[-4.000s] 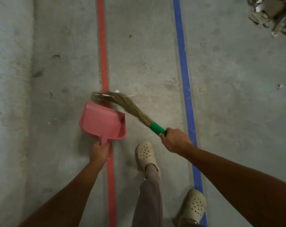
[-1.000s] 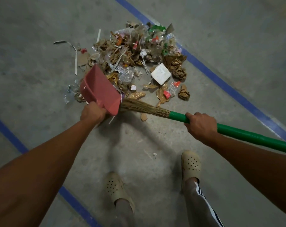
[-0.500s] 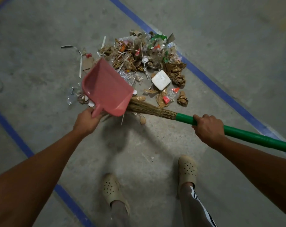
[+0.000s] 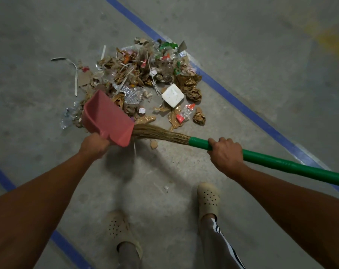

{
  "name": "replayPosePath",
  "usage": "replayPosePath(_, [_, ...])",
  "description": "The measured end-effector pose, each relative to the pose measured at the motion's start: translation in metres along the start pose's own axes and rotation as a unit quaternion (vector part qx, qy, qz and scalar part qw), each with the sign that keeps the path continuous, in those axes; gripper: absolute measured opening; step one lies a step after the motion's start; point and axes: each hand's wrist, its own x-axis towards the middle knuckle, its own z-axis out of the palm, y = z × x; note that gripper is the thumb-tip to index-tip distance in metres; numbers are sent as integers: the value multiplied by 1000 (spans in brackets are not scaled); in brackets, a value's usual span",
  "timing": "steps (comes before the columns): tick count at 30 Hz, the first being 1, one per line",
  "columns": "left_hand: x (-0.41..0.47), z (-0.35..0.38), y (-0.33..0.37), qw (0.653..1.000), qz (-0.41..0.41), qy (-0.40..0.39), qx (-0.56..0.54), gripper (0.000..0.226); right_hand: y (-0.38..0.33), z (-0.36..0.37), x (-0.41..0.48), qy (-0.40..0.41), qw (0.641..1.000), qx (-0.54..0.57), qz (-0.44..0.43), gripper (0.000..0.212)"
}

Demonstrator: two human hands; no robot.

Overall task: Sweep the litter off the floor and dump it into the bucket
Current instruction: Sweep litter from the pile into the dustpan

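Observation:
A heap of litter (image 4: 145, 74) lies on the concrete floor ahead: crumpled brown paper, clear plastic, cardboard scraps, white strips and a white foam block (image 4: 172, 95). My left hand (image 4: 94, 145) grips the handle of a red dustpan (image 4: 108, 118), held tilted at the heap's near left edge. My right hand (image 4: 226, 155) holds the green handle of a straw broom (image 4: 161, 133). The bristles point left and reach behind the dustpan. No bucket is in view.
A blue floor line (image 4: 232, 100) runs diagonally past the heap's right side, and another blue line (image 4: 1, 177) crosses at the lower left. My two feet in beige clogs (image 4: 208, 199) stand just behind the heap. A small cardboard scrap (image 4: 153, 144) lies under the broom.
Four seconds ago I stood by red and blue lines away from the heap; now I face it. Over the last half second the dustpan dropped slightly toward the heap's edge.

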Motion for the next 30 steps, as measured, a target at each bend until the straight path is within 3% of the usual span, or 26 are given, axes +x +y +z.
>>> replayPosePath(4, [-1, -8, -11, 999, -23, -18, 28, 27, 15, 9, -10, 10, 1000, 8, 1, 40])
replayPosePath(12, [-14, 0, -14, 996, -21, -68, 61, 32, 49, 7, -18, 30, 992, 103, 67, 35])
replayPosePath(16, [-20, 8, -1, 1000, -21, -16, 14, 30, 53, 4, -17, 32, 989, 119, 80, 32])
replayPosePath(21, [-37, 9, 9, 1000, 15, 24, -10, 38, 48, 6, -13, -37, 980, 173, 92, 39])
replayPosePath(24, [-42, 21, 9, 1000, 9, 26, 8, 28, 42, 9, -9, -83, 970, 201, 106, 44])
replayPosePath(30, [-32, 60, -3, 1000, -8, 14, -5, 34, 29, 30, 0, -100, 966, 212, 109, 45])
